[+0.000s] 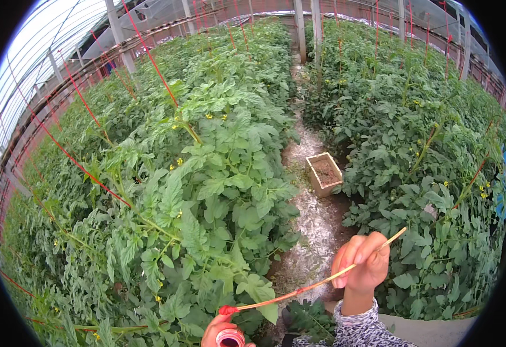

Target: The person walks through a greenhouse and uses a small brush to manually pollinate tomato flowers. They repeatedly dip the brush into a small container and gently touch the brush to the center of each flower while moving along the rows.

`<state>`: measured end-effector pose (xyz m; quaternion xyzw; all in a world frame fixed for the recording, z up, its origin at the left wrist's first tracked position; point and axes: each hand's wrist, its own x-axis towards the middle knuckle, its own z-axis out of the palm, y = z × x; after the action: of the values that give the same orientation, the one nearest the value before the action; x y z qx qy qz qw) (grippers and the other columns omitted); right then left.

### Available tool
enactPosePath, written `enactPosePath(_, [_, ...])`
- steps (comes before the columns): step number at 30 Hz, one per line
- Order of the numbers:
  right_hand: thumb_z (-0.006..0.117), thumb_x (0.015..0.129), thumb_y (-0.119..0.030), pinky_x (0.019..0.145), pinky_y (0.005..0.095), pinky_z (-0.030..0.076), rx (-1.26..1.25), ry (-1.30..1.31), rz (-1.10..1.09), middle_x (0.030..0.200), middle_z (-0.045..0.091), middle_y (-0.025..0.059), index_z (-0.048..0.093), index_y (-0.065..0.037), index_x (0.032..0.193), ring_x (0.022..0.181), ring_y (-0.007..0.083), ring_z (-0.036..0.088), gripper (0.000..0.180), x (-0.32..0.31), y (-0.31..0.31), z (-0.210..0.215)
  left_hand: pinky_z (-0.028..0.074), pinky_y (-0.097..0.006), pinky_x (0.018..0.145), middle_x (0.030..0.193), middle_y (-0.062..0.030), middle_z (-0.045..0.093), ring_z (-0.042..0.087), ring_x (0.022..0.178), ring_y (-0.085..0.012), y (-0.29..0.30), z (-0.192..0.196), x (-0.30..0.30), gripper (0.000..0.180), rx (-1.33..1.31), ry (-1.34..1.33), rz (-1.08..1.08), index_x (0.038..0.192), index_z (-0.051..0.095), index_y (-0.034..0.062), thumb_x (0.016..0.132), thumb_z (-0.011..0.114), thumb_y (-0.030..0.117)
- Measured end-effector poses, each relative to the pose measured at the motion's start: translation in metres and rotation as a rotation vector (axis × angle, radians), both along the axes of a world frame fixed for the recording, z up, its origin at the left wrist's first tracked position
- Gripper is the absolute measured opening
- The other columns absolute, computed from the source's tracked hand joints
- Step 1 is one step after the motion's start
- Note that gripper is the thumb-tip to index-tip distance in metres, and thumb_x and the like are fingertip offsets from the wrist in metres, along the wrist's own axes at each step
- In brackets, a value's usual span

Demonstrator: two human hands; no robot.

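My right hand (364,266) pinches a thin wooden stick (325,281) between thumb and fingers, near its pale upper end. From there the stick slants down to the left, stained reddish along its lower part. Its bulging red tip (228,310) is just above my left hand (211,332), at the lower edge. That hand is closed around a small open bottle (240,335) with a red-smeared rim and dark contents. The tip is outside the bottle's mouth; whether it touches my fingers I cannot tell. Leafy tomato plants (206,191) with small yellow flowers stand close beside the left hand.
A narrow whitish path (310,237) runs between two dense plant rows. On it stands a square open box (324,175) with brown soil-like contents. Red strings (149,55) slant up from the stems. Posts (300,29) and a curved greenhouse frame rise behind.
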<state>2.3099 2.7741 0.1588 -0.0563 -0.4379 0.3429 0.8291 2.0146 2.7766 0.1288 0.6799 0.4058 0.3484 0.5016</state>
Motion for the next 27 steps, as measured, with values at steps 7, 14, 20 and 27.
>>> enactPosePath(7, [0.053, 0.095, -0.021, 0.032, 0.0274, 0.041, -0.042, 0.013, -0.266, 0.061, 0.052, 0.0189, 0.048, 0.004, 0.077, 0.039, 0.0189, 0.049, 0.031, 0.082, -0.033, -0.009, 0.049, -0.027, 0.073, 0.090, -0.0055, 0.062, 0.059, 0.080, -0.0121, 0.042, -0.013, 0.086, 0.037, -0.201, 0.168, -0.162, 0.093, 0.058, 0.0016, 0.065, 0.081, 0.009])
enactPosePath(14, [0.055, 0.093, -0.023, 0.035, 0.0246, 0.041, -0.220, -0.105, -0.468, 0.062, 0.054, 0.0177, 0.049, 0.003, 0.076, 0.040, 0.0161, 0.048, 0.032, 0.102, -0.029, -0.014, 0.041, -0.034, 0.095, 0.112, -0.0089, 0.057, 0.047, 0.121, -0.0219, 0.100, -0.052, 0.149, 0.045, 0.050, 0.050, -0.411, 0.100, 0.061, 0.0049, 0.063, 0.085, 0.012])
enactPosePath(20, [0.058, 0.091, -0.024, 0.042, 0.0250, 0.045, -0.466, -0.220, -0.490, 0.069, 0.058, 0.0201, 0.054, 0.005, 0.080, 0.047, 0.0169, 0.053, 0.032, 0.119, 0.007, -0.019, 0.041, -0.036, 0.096, 0.121, -0.0147, 0.054, 0.045, 0.125, -0.0286, 0.159, -0.061, 0.185, 0.046, 0.190, 0.252, -0.551, 0.102, 0.060, 0.0056, 0.064, 0.083, 0.015])
enactPosePath(27, [0.058, 0.090, -0.016, 0.045, 0.0263, 0.046, -0.677, -0.564, -0.446, 0.074, 0.059, 0.0161, 0.055, 0.003, 0.085, 0.051, 0.0186, 0.055, 0.020, 0.131, 0.064, -0.027, 0.033, -0.040, 0.103, 0.135, -0.0185, 0.042, 0.041, 0.126, -0.0333, 0.222, -0.054, 0.208, 0.056, 0.263, 0.198, -0.650, 0.116, 0.053, 0.0057, 0.067, 0.079, 0.017])
